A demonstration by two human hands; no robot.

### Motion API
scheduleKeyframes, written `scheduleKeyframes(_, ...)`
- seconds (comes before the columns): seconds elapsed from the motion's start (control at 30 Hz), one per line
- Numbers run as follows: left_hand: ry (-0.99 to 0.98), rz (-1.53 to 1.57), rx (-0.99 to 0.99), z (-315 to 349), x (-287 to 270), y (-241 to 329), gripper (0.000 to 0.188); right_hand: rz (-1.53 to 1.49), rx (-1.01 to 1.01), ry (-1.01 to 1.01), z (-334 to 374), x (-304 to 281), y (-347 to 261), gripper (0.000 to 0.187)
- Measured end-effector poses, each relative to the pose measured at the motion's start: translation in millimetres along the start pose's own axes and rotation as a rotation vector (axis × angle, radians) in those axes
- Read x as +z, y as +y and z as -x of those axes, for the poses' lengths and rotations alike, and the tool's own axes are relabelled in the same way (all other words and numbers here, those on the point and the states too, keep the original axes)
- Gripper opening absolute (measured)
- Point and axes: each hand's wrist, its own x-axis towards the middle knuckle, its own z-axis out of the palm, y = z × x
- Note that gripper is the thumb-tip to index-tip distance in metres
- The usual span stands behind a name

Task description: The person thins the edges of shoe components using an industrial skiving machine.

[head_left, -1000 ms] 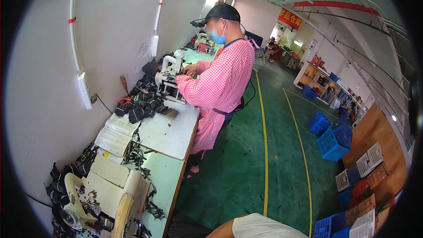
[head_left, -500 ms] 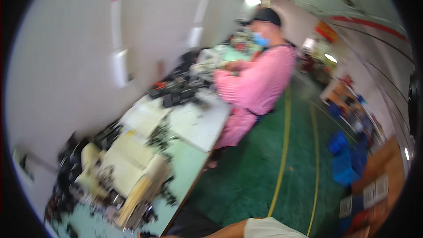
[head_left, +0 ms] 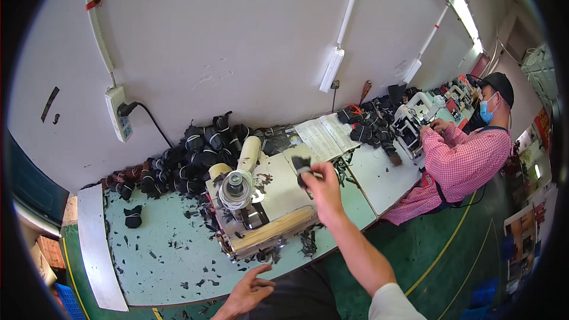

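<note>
My right hand [head_left: 325, 188] is closed round a small bundle of black pieces [head_left: 301, 167], held above the flat cream top of a bench machine [head_left: 278, 184]. A light band seems to wrap the bundle. Near the table's front edge, my left hand [head_left: 248, 292] holds nothing, its fingers apart. The machine has a round metal spindle part [head_left: 236, 189] at its left and a wooden strip [head_left: 272, 230] along its front. Dark scraps lie on and around it. Behind it, many similar black bundles [head_left: 201, 154] are heaped against the wall.
A single black bundle [head_left: 133, 217] sits on the scrap-strewn pale green table [head_left: 166, 261]. Printed sheets [head_left: 328, 135] lie behind the machine. At the right, a co-worker in a pink checked garment [head_left: 468, 157] works at another machine [head_left: 409, 127]. A black cable runs from a wall socket [head_left: 120, 112].
The view has swung left toward the machine and wall and is sharper. Both my hands now show, the right one with the black bundle; earlier only part of an arm was visible.
</note>
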Motion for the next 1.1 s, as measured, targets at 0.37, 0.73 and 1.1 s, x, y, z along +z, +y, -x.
scheduleKeyframes(0.37,0.74,-0.052,0.083,59.1,-121.8,-43.9,0.036,0.081,0.155,0.023,-136.1,44.8,46.7,0.028)
scheduleKeyframes(0.73,1.399,-0.766,0.036,13.5,-330.4,-58.3,0.05,0.647,-0.16,-0.219,-154.6,47.5,59.9,0.025)
scheduleKeyframes(1.1,1.467,-0.886,-0.219,1.5,-391.1,-39.2,0.071,0.169,-0.231,-0.053,42.6,23.4,37.5,0.014)
